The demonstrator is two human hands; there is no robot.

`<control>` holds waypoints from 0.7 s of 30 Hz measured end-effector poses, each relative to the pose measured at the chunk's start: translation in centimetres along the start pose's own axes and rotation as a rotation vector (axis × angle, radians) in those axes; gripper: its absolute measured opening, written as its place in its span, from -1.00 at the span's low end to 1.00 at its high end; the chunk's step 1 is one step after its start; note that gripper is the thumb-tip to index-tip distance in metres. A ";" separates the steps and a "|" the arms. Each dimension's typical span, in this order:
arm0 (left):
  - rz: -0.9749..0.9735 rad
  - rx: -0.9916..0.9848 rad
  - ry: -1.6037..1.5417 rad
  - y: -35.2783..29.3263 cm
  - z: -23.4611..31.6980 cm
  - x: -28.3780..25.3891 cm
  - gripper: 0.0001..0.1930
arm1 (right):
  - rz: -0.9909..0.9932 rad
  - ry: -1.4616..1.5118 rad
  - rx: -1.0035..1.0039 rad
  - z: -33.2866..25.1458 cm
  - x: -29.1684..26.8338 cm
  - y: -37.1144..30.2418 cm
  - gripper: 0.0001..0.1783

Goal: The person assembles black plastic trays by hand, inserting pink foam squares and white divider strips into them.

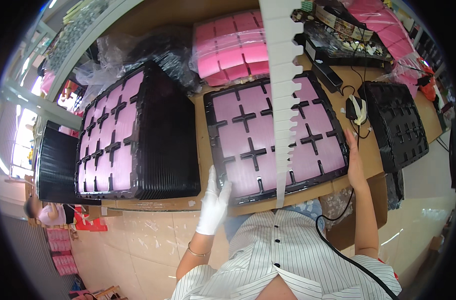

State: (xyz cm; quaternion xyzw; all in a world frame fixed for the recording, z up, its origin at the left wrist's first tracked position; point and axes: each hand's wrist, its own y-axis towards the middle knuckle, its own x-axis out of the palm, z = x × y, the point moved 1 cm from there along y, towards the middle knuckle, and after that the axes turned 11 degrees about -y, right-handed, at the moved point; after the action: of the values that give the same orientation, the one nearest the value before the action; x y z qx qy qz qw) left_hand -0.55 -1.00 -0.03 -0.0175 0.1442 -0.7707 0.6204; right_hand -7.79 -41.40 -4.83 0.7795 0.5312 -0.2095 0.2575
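A black plastic tray (pixel 257 153) lies on the cardboard-covered table in front of me, with pink sheets (pixel 303 150) showing between its cross-shaped dividers. My left hand (pixel 215 202), in a white glove, rests at the tray's near left corner, fingers stretched along the edge. Bare and flat, my right hand (pixel 355 162) lies against the right edge, fingers pointing away from me. Neither hand's fingers wrap round the tray. A white strip with a notched edge (pixel 283 100) runs from the top of the view down across the tray, hiding part of it.
To the left stands a tall stack of black trays (pixel 163 145) topped with pink sheets; another black stack (pixel 60 165) is behind it. Wrapped pink blocks (pixel 231 50) sit at the back. On the right are more black trays (pixel 398 122) and a black cable (pixel 333 217) crossing my shirt.
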 end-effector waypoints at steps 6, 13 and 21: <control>0.165 0.109 0.015 -1.7 5.3 0.8 -0.22 | 0.102 1.062 -0.034 -2.6 -0.6 -0.4 -0.24; 0.700 0.576 0.234 -6.0 14.1 -8.7 -0.50 | 0.267 2.529 0.086 -5.7 -2.1 -1.1 -0.22; 0.838 0.381 -0.150 -3.0 11.7 -36.4 -0.56 | 0.216 2.924 0.229 -2.8 -0.9 -1.1 -0.29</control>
State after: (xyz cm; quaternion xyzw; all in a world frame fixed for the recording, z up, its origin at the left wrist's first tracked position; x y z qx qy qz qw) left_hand 7.37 32.21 17.49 0.1006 -0.0505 -0.4632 0.8791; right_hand -8.95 -39.94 -2.28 0.3441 0.2348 0.7278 -0.5448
